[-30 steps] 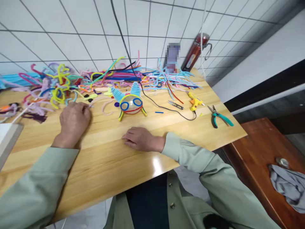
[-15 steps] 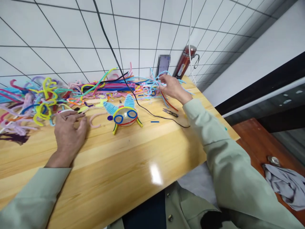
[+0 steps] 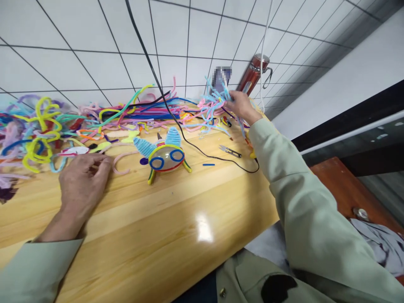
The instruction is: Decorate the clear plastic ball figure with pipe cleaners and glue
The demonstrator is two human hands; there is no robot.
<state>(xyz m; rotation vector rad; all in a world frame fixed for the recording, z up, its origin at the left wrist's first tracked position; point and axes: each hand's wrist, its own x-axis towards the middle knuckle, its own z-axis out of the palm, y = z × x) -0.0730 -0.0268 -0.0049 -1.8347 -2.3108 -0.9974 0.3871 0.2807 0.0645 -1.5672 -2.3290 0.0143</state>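
My right hand point(image 3: 242, 105) is closed on a bunch of light blue pipe cleaners point(image 3: 224, 93) at the back right, lifted above the pile; some strands dangle below it. My left hand point(image 3: 82, 179) rests on the table with fingers curled, and nothing shows in it. It lies beside a curved pale pink pipe cleaner point(image 3: 117, 164) and a white-and-pink piece point(image 3: 75, 150). Between my hands stands a small figure point(image 3: 167, 158) with a clear rounded body, blue ring eyes, light blue ears and yellow-green legs. Thread snips point(image 3: 231, 151) and a short blue piece point(image 3: 208, 164) lie right of it.
Pipe cleaners of many colours point(image 3: 142, 113) are heaped along the tiled wall, with a looped yellow one point(image 3: 44, 139) at left. A black cable point(image 3: 195, 147) crosses the table point(image 3: 142, 235). A phone point(image 3: 217, 80) and a red flask point(image 3: 254, 73) stand at the back right.
My right hand has closed on light blue pipe cleaners and raised them, uncovering small items beneath. My left thumb has drawn in against the fingers. The view has shifted slightly.
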